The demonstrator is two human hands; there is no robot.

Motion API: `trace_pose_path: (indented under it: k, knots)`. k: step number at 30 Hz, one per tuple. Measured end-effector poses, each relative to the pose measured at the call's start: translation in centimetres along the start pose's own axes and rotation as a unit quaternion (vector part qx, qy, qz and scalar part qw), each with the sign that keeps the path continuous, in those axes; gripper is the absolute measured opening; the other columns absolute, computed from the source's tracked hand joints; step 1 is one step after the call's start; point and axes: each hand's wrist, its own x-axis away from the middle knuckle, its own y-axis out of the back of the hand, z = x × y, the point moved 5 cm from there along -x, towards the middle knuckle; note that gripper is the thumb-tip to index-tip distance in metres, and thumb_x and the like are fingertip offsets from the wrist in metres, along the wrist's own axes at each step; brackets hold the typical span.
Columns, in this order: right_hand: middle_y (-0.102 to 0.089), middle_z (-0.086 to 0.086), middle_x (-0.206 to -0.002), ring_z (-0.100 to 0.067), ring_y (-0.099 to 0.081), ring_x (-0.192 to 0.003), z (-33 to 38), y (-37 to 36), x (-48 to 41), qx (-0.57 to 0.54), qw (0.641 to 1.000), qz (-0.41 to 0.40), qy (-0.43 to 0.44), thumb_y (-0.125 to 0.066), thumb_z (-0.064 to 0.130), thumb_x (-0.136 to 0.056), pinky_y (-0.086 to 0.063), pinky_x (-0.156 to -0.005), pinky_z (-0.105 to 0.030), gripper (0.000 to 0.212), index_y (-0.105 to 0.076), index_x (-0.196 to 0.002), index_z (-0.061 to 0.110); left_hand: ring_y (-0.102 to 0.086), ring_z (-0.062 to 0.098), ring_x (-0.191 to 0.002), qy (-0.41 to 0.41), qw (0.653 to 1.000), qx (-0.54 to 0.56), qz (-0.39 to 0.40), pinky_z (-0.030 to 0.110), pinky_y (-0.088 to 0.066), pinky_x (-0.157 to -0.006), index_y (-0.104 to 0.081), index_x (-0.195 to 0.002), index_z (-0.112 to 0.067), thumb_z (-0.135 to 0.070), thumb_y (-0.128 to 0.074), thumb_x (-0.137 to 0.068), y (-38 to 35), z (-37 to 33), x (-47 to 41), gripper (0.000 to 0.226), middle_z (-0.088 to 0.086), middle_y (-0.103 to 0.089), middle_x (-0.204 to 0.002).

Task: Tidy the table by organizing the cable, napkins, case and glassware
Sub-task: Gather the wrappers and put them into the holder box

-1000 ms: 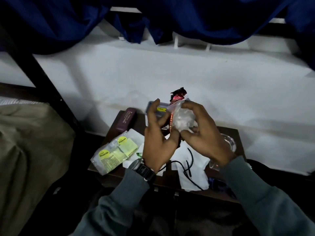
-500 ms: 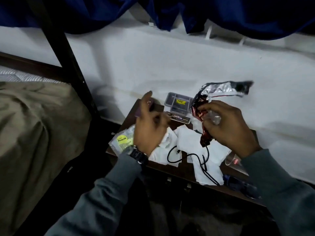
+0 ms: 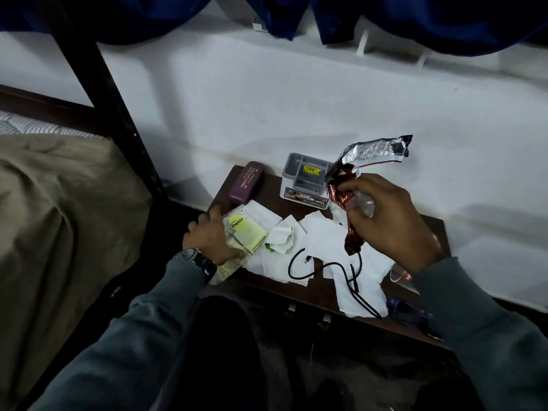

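A white wall (image 3: pixel 296 99) fills the background, with dark blue curtain (image 3: pixel 148 16) hanging along the top. On the left is a bed (image 3: pixel 59 203) under a drab olive blanket, with a black bed frame (image 3: pixel 103 99) post slanting between it and a small dark wooden table (image 3: pixel 267 185) set against the wall. Two grey-sleeved arms reach in from below. White napkins (image 3: pixel 320 241) lie scattered and overlapping across the middle of the table, one of them crumpled. A black cable (image 3: pixel 326 268) loops loosely over them and runs off towards the front edge. At the back stands a grey and white organizer box (image 3: pixel 308 180), and to its left, at the far left corner, a purple glasses case (image 3: pixel 246 183) lies closed. The left hand (image 3: pixel 207 238), with a watch (image 3: pixel 198 259) at the wrist, grasps a clear packet (image 3: pixel 246 232) with a yellow label at the table's left edge, the thumb across it. The right hand (image 3: pixel 385 221), raised above the napkins, clenches a red foil wrapper (image 3: pixel 347 215) torn open to its silver lining, along with a wad of clear plastic (image 3: pixel 363 203); this hand and the wrapper cover the table's right side and part of the box. A glass (image 3: pixel 400 274) is just visible behind the right sleeve, and a small blue object (image 3: pixel 406 310), too dim to identify, sits near the front right corner.
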Motion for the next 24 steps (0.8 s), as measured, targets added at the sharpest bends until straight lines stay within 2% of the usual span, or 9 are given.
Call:
trace_pose_path:
  k: [3, 6, 8, 13, 15, 17, 20, 22, 24]
  knots:
    - [-0.067, -0.001, -0.109, -0.018, -0.064, -0.098, 0.0, -0.1, 0.2, -0.004, 1.0, 0.005, -0.002, -0.066, -0.003, -0.084, -0.051, -0.088, -0.03, 0.038, -0.072, -0.115, 0.019, -0.06, 0.038, -0.12, 0.02, 0.995, 0.096, -0.005, 0.043, -0.053, -0.091, -0.036, -0.145, -0.009, -0.043, -0.095, -0.062, 1.2, 0.3, -0.1, 0.108, 0.016, -0.057, -0.135]
    - [-0.066, -0.002, -0.111, -0.017, -0.063, -0.1, 0.1, 0.0, 0.2, -0.003, 1.0, 0.005, -0.002, -0.065, -0.003, -0.086, -0.05, -0.088, -0.029, 0.038, -0.072, -0.116, 0.018, -0.07, 0.023, -0.084, 0.021, 0.966, 0.258, -0.009, 0.028, -0.053, -0.066, -0.062, -0.104, -0.013, -0.032, -0.092, -0.071, 2.8, 0.5, -0.4, 0.048, 0.003, -0.072, -0.103]
    - [-0.066, -0.003, -0.114, -0.016, -0.063, -0.101, 0.8, 0.1, 0.2, -0.01, 1.0, -0.002, 0.006, -0.064, -0.004, -0.087, -0.05, -0.089, -0.027, 0.039, -0.07, -0.118, 0.018, -0.07, 0.02, -0.078, -0.004, 0.925, 0.379, -0.033, 0.023, -0.053, -0.057, -0.066, -0.091, -0.014, -0.025, -0.087, -0.078, 4.2, -0.4, -0.2, 0.027, -0.001, -0.073, -0.089]
    - [-0.064, -0.003, -0.128, -0.016, -0.066, -0.096, 4.2, -1.1, -0.1, -0.036, 0.998, 0.044, 0.023, -0.062, 0.008, -0.093, -0.051, -0.076, -0.018, 0.055, -0.041, -0.141, 0.027, -0.07, 0.017, -0.088, -0.103, 0.871, 0.475, -0.067, 0.035, -0.058, -0.074, -0.064, -0.1, -0.034, -0.034, -0.066, -0.094, 7.5, -7.0, 2.1, 0.006, -0.001, -0.074, -0.102]
    - [-0.052, -0.01, -0.139, -0.024, -0.068, -0.088, 5.4, -2.3, 0.1, -0.002, 0.997, 0.064, 0.036, -0.061, 0.002, -0.09, -0.053, -0.071, -0.029, 0.063, -0.032, -0.142, 0.022, -0.065, 0.016, -0.113, -0.106, 0.846, 0.521, -0.046, 0.038, -0.054, -0.092, -0.05, -0.139, -0.03, -0.056, -0.056, -0.093, 7.6, -9.7, 3.5, 0.053, -0.007, -0.065, -0.125]
    - [-0.035, -0.013, -0.144, -0.031, -0.068, -0.087, 5.5, -3.1, 0.2, 0.019, 0.998, 0.06, 0.024, -0.059, -0.007, -0.081, -0.057, -0.072, -0.038, 0.075, -0.027, -0.146, 0.015, -0.055, 0.01, -0.124, -0.1, 0.841, 0.53, -0.047, 0.034, -0.044, -0.101, -0.026, -0.156, -0.027, -0.077, -0.048, -0.087, 7.5, -11.5, 4.8, 0.088, -0.014, -0.056, -0.133]
    - [-0.043, -0.008, -0.132, -0.021, -0.066, -0.1, 4.6, -3.7, 0.1, -0.064, 0.996, 0.05, -0.026, -0.057, -0.014, -0.076, -0.057, -0.08, -0.023, 0.098, -0.01, -0.152, 0.025, -0.065, 0.004, -0.112, -0.132, 0.837, 0.528, -0.048, 0.034, -0.053, -0.098, -0.029, -0.148, -0.011, -0.061, -0.072, -0.084, 6.7, -12.8, 5.3, 0.092, -0.009, -0.066, -0.124]
    - [-0.051, 0.007, -0.113, -0.001, -0.063, -0.094, 4.0, -4.4, 0.0, -0.117, 0.99, 0.054, -0.053, -0.061, -0.015, -0.074, -0.047, -0.075, -0.004, 0.113, -0.003, -0.149, 0.046, -0.063, -0.009, -0.099, -0.124, 0.849, 0.511, -0.042, 0.029, -0.057, -0.093, -0.023, -0.148, -0.016, -0.044, -0.084, -0.08, 6.1, -12.9, 5.3, 0.096, -0.019, -0.063, -0.112]
    - [-0.051, 0.015, -0.11, 0.008, -0.06, -0.097, 3.4, -5.1, 0.0, -0.141, 0.986, 0.045, -0.074, -0.063, -0.015, -0.073, -0.045, -0.075, -0.002, 0.119, 0.0, -0.149, 0.049, -0.068, -0.001, -0.102, -0.119, 0.846, 0.519, -0.032, 0.038, -0.059, -0.096, -0.022, -0.147, -0.021, -0.035, -0.087, -0.077, 5.5, -12.7, 5.1, 0.095, -0.016, -0.065, -0.115]
